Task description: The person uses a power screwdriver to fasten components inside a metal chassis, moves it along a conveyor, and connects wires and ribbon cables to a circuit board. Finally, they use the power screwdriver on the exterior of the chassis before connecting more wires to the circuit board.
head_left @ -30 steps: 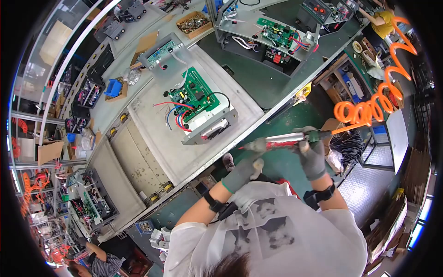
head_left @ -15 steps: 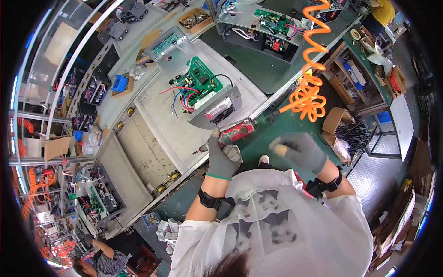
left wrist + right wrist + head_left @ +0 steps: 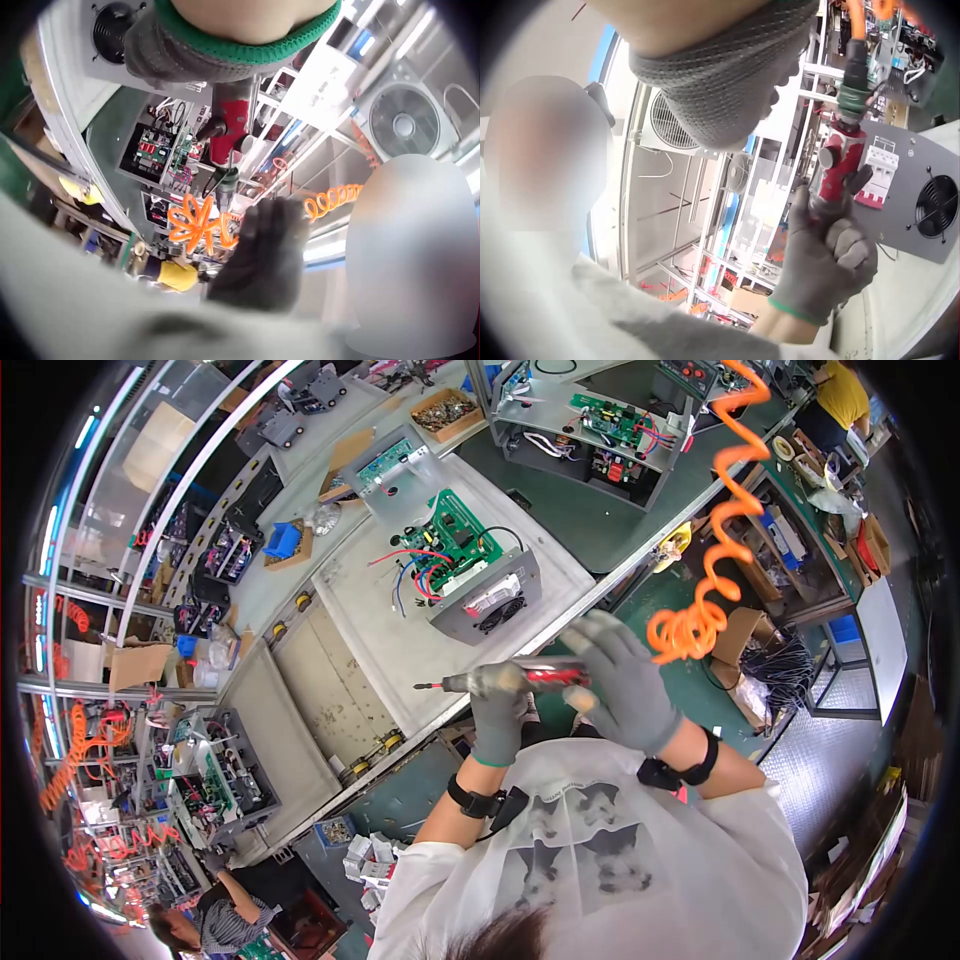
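Observation:
My gloved left hand [image 3: 497, 715] grips a red air screwdriver [image 3: 555, 673] around its body, the bit pointing left just over the near edge of the bench. In the right wrist view that hand [image 3: 817, 262] wraps the screwdriver [image 3: 844, 161] below its green hose fitting [image 3: 853, 97]. The gloved right hand [image 3: 630, 685] is beside the tool's rear end with fingers extended, holding nothing. Beyond them stands a grey metal panel [image 3: 465, 622] with a fan and a breaker, joined to a green circuit board [image 3: 470, 532] with red and blue wires.
An orange coiled hose [image 3: 735, 530] hangs at the right. Past the bench's pale work surface [image 3: 370, 660] are a box of screws [image 3: 445, 412] and a blue bin [image 3: 283, 540]. Another unit [image 3: 610, 425] sits at the back. A carton of black cables [image 3: 750, 660] stands on the floor.
The screwdriver went from the right hand into the left, its bit swinging out over the bench edge. The right hand let go, drew back, then came up to the tool's rear end.

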Available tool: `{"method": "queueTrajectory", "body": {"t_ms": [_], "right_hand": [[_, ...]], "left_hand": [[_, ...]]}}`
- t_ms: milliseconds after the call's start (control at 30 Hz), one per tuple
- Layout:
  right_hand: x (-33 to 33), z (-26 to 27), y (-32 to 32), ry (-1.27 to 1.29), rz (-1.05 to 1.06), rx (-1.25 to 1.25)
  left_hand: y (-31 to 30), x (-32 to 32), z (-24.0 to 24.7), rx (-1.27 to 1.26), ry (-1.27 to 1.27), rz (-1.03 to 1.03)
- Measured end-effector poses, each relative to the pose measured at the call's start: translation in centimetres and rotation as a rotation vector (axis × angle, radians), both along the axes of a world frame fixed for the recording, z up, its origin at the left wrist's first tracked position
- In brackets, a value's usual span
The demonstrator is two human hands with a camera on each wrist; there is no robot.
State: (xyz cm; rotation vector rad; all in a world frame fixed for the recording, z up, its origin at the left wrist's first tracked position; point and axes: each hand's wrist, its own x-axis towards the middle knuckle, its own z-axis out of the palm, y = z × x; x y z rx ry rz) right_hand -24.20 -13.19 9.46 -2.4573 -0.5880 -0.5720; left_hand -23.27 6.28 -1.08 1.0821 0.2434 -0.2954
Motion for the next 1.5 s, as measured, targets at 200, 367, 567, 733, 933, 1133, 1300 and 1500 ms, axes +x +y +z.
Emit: {"method": "queueTrajectory", "body": {"t_ms": [200, 367, 567, 733, 933, 1133, 1300, 1500], "right_hand": [[1.6, -6.1, -2.0, 1.379, 0.623, 0.420], [0.2, -5.5, -3.0, 1.452, 0.438, 0.656], [-1.8, -6.1, -5.8, 1.297, 0.154, 0.509], [-3.7, -6.5, -6.0, 1.327, 0.057, 0.503], [-4.9, -6.3, -5.2, 1.447, -0.010, 0.595], [-5.1, -5.7, -4.4, 1.502, 0.026, 0.634], [-5.1, -6.2, -4.3, 1.535, 0.036, 0.656], [-5.0, -6.4, -4.0, 1.454, 0.102, 0.633]], "left_hand": [[-0.7, -1.5, 1.5, 0.282, -0.421, -0.423], [0.1, -0.4, -0.7, 0.009, -0.202, -0.396], [3.1, 0.9, -5.3, -0.037, 0.395, -0.147], [1.7, 2.1, -3.5, -0.066, 0.235, -0.106], [1.7, 3.3, -4.1, -0.168, 0.237, -0.104], [0.5, 3.0, -2.5, -0.184, 0.229, -0.038], [1.1, 2.8, -3.2, -0.183, 0.140, -0.083], [1.2, 2.4, -3.3, -0.125, 0.075, -0.139]]}}
